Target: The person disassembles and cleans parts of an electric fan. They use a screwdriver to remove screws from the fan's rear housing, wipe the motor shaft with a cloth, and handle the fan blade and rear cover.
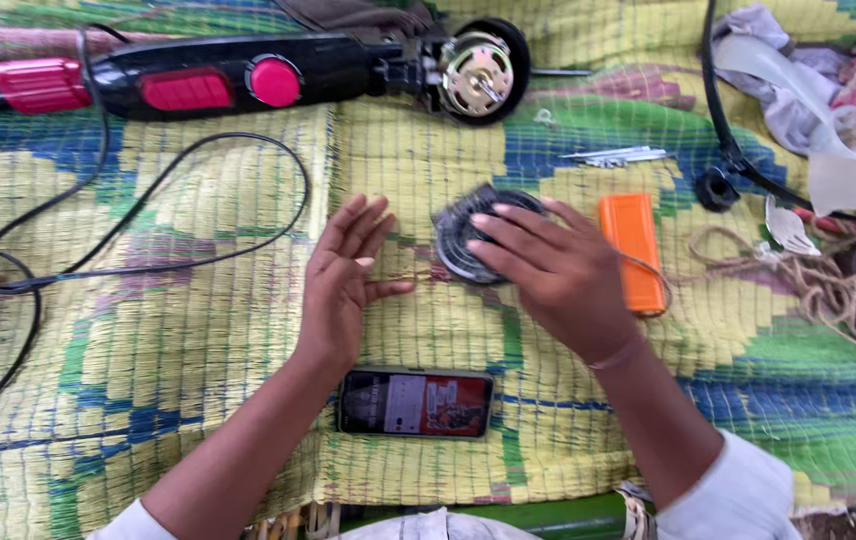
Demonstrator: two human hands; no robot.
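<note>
A round black coiled part (468, 245) lies on the woven mat (198, 330), just left of the orange box (631, 250). The right hand (558, 270) rests its fingers on it, loosely spread. The left hand (343, 280) hovers open beside it, above the phone (415, 403).

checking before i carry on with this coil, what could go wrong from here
The right hand presses the round dark wire coil while the open left hand pinches a thin strand; it might snap or unravel. The loose silver screws could slip into the woven yellow-green mat. The black phone sits beside the forearms and could be knocked.
</note>
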